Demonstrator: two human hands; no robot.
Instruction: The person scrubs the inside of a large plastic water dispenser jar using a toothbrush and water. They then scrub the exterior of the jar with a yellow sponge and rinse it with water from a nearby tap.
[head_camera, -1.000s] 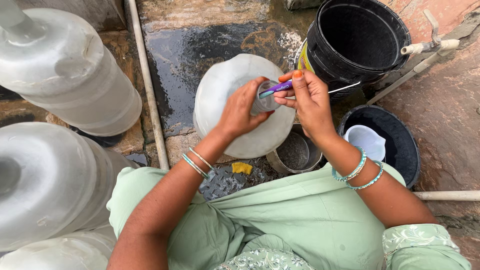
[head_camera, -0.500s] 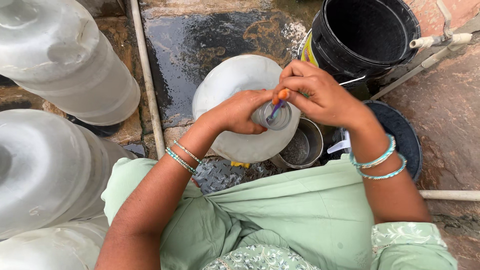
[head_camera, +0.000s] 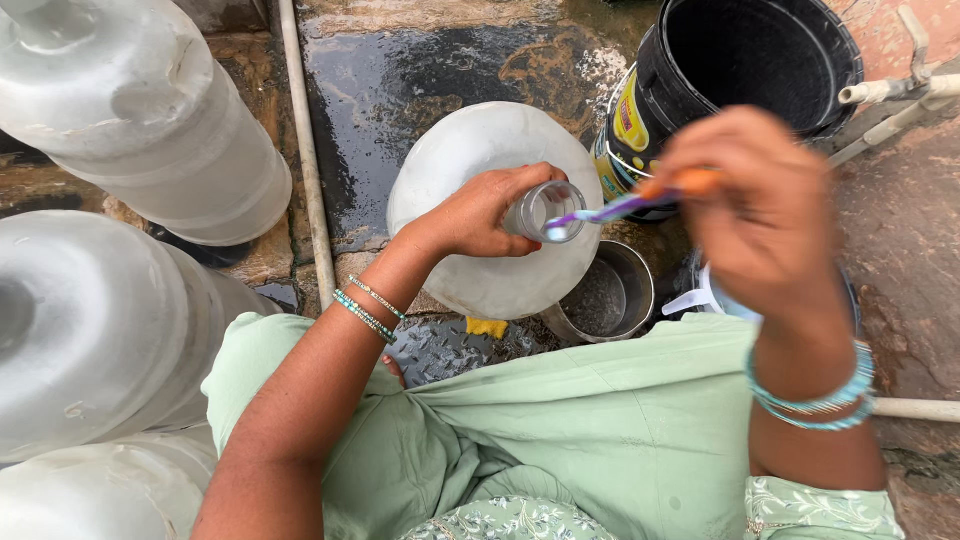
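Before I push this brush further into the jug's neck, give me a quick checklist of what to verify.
1. Left hand grips the neck of the big translucent jug: ok.
2. Neck opening faces up, unobstructed: ok.
3. Right hand holds the purple brush by its orange end: ok, though blurred.
4. Brush tip lined up with the opening: ok, at the rim.
5. Jug steady on the wet ground: cannot tell, its base is hidden.
6. Steel cup and black bucket sit close beside the jug: not ok, crowded.

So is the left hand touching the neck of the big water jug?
Touching. The head view shows the left hand with its fingers wrapped around the jug's neck.
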